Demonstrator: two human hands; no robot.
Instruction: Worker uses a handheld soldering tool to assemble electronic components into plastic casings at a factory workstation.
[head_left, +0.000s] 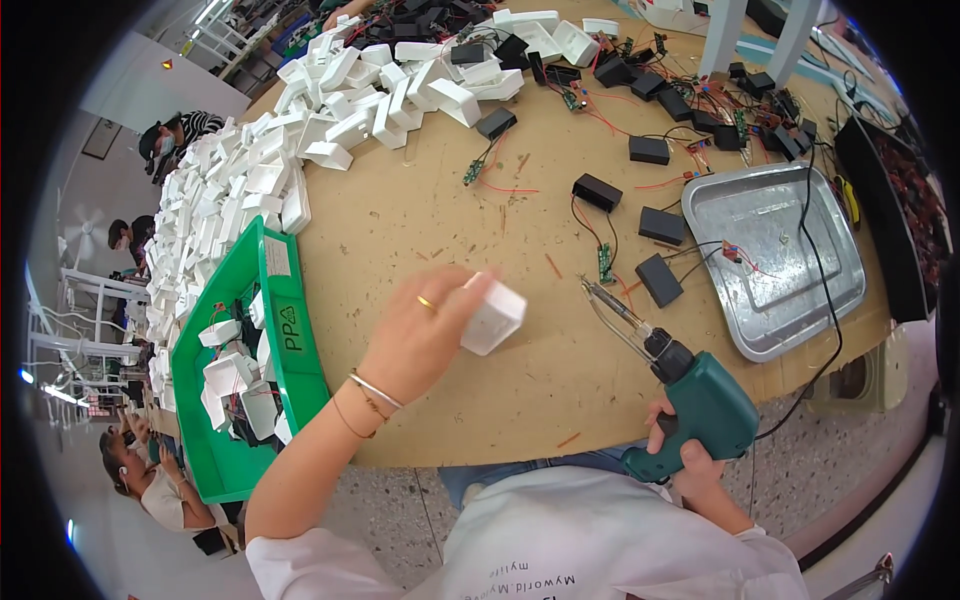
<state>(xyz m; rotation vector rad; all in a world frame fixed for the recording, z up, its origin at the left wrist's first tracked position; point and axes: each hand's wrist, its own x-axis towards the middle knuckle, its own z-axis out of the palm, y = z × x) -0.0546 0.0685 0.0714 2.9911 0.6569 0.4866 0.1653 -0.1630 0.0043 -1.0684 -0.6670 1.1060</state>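
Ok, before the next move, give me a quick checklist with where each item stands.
1. White casing in the left hand: ok, held above the table.
2. Green soldering gun in the right hand: ok, gripped by its handle.
3. Gun's tip well away from the circuit board: not ok, they look close together.
4. Black cord off the metal tray: not ok, it crosses it.
5. Tip hot: cannot tell.
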